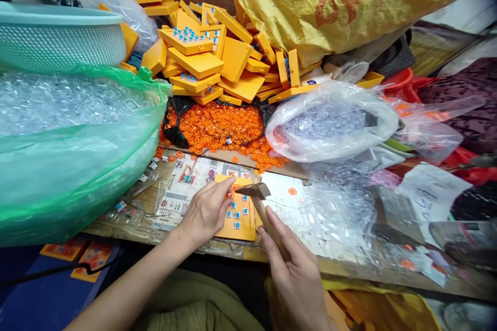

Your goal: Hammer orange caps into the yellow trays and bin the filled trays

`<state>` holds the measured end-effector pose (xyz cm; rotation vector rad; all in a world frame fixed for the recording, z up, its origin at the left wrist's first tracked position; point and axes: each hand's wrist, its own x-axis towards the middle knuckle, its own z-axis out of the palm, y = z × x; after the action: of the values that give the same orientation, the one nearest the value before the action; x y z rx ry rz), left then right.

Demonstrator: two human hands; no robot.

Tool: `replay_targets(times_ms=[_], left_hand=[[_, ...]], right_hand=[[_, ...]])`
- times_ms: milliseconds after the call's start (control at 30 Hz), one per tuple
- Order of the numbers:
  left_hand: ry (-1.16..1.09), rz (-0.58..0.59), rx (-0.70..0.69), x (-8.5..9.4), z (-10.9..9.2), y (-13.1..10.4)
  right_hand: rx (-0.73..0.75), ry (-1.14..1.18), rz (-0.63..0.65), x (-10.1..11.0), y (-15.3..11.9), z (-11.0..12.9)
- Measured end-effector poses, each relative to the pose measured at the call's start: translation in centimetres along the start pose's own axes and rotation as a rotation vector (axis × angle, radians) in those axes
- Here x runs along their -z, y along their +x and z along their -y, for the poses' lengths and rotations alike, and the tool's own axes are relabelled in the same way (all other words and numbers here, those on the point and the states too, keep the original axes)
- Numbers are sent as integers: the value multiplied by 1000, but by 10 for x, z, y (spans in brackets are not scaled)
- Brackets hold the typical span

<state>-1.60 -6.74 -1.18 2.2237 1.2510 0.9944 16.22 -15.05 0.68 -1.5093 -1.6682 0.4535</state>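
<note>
A yellow-orange plastic panel (244,230) lies flat on the bench, dotted with small blue-and-white switch pieces. My left hand (205,212) rests at its left edge, thumb and index finger closed around a small orange ring (230,195) near the panel's upper part. In my right hand (293,261) is a hammer (259,199), gripped by its wooden handle, with the metal head just above the panel and beside the left fingertips. Part of the panel is hidden by the hammer head and my left hand.
Many yellow panels (236,59) are piled at the back. Orange rings (221,121) fill a black bag. Clear plastic parts fill a green bag (128,165) at left and a white bag (306,152) at right. A light-blue basket (58,36) stands behind the green bag.
</note>
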Motion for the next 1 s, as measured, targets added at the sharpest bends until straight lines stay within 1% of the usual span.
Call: replay_targets(times_ms=[100,167,267,400,467,500,567,667,700,833,867,1000], left_hand=[[5,-7,55,-4,1,0],[-8,-11,74,-4,1,-1],[-9,-7,20,-3,-1,-2],[0,-3,-40,-6,-6,6],[2,22,-47,-10,-9,12],[8,44,-53,-13,-11,15],[34,77,-55,-18,-12,19],[62,61,-55,-23,-12,21],[62,40,-62,-24,-11,20],[48,-26,-99,-27,-9,16],[53,-35,-102,-28,-9,16],[66,-39,-91,-30,-9,16]], right_hand=[[21,-51,74,-2,1,1],[11,-61,80,-3,1,1],[-6,-13,-28,-2,1,1],[-121,34,-205,5,2,-1],[-165,21,-229,9,1,-6],[-172,7,-211,11,-1,-9],[-163,-29,-123,14,-4,-15],[-94,-82,0,16,-8,-19],[-61,-91,13,16,-9,-18],[59,-110,-45,15,-6,-15],[71,-123,-40,15,-5,-16],[71,-176,49,15,-5,-21]])
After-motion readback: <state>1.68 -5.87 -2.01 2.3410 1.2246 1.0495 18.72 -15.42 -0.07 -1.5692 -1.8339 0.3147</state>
